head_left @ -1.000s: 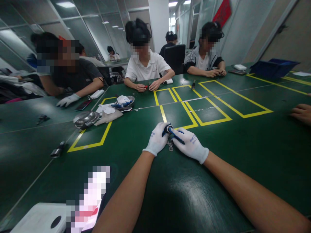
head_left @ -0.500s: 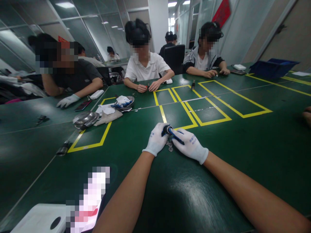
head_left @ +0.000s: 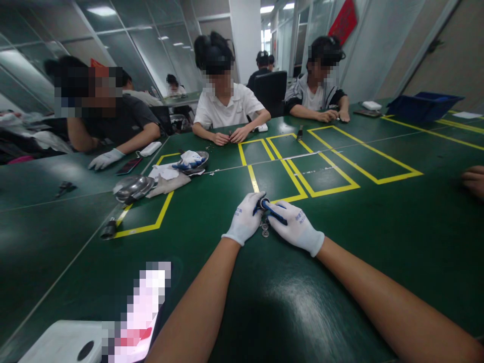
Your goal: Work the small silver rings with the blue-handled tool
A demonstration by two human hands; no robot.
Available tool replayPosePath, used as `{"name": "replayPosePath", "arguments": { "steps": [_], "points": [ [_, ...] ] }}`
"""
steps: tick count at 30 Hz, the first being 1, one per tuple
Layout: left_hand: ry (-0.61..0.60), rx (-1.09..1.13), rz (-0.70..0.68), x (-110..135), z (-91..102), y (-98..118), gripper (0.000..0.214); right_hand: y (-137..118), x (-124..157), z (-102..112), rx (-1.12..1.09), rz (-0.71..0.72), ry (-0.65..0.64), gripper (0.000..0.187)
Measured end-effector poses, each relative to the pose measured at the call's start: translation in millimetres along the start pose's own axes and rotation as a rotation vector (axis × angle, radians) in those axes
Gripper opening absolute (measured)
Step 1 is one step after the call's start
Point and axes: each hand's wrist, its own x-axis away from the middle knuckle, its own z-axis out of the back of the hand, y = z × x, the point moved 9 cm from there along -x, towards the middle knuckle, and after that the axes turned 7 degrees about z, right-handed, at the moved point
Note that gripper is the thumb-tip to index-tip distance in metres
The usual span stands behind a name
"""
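Both my hands wear white gloves and meet at the middle of the green table [head_left: 340, 262]. My left hand [head_left: 245, 218] is closed round a small dark round part [head_left: 261, 202]. My right hand [head_left: 293, 228] grips a blue-handled tool [head_left: 273, 212] whose tip points into that part. A few small metal washers [head_left: 265, 229] lie on the table just below and between the hands.
Yellow tape rectangles [head_left: 321, 166] mark the table ahead. Metal bowls [head_left: 134, 186], cloths and a glove pile [head_left: 189, 160] lie left. A dark cylinder [head_left: 109, 229] rests at left. Three people sit across; another person's hand [head_left: 473, 180] shows at right. A blue bin [head_left: 423, 105] stands far right. A white device [head_left: 64, 343] sits near me.
My hands stay almost still on the part and tool. The view has shifted slightly, and the hand at the right edge has come back into view a little.
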Motion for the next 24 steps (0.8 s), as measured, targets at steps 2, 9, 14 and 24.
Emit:
{"name": "replayPosePath", "arguments": {
  "steps": [2, 9, 14, 24],
  "points": [
    [0.003, -0.002, 0.006, 0, 0.1, -1, 0.042, -1, -1, 2, -0.021, -0.009, 0.014, 0.039],
    [0.04, 0.0, 0.034, 0, 5.3, -3, 0.031, -1, -1, 25, -0.022, -0.067, 0.161, 0.031],
    [0.057, -0.017, 0.086, 2, 4.7, -1, 0.029, 13, 0, 13, -0.092, -0.133, 0.123, 0.051],
    [-0.035, -0.115, 0.039, 3, -11.9, 17, 0.052, 25, 1, 5, -0.22, -0.253, 0.026, 0.04]
  ]
}}
